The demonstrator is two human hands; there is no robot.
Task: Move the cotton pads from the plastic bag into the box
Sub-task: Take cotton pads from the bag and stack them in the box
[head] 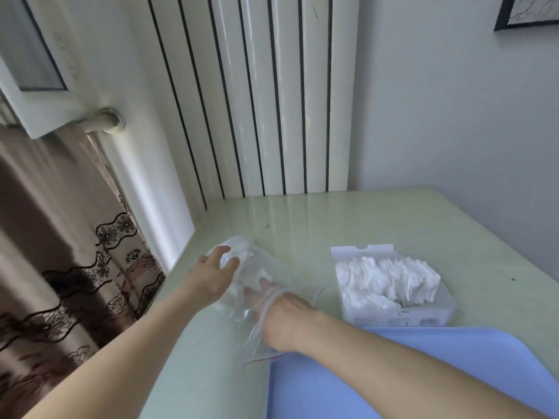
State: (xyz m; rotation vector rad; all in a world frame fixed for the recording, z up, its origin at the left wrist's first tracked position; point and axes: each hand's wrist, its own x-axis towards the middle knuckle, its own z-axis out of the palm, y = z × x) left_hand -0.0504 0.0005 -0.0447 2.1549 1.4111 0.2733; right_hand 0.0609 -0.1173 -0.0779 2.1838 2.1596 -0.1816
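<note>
A clear plastic bag [242, 322] with a red zip strip lies on the pale green table [332, 219]. My right hand [281, 313] is pushed inside the bag through its mouth, fingers blurred behind the plastic. My left hand [211, 273] grips the bag's far end, where a few white cotton pads [234, 252] show through. To the right stands an open clear box [393, 309], filled with a heap of white cotton pads [387, 279].
A blue tray [363, 382] lies at the near edge under my right forearm. A white radiator [257, 95] stands behind the table, a patterned curtain [60, 252] hangs at the left, and a wall borders the right side.
</note>
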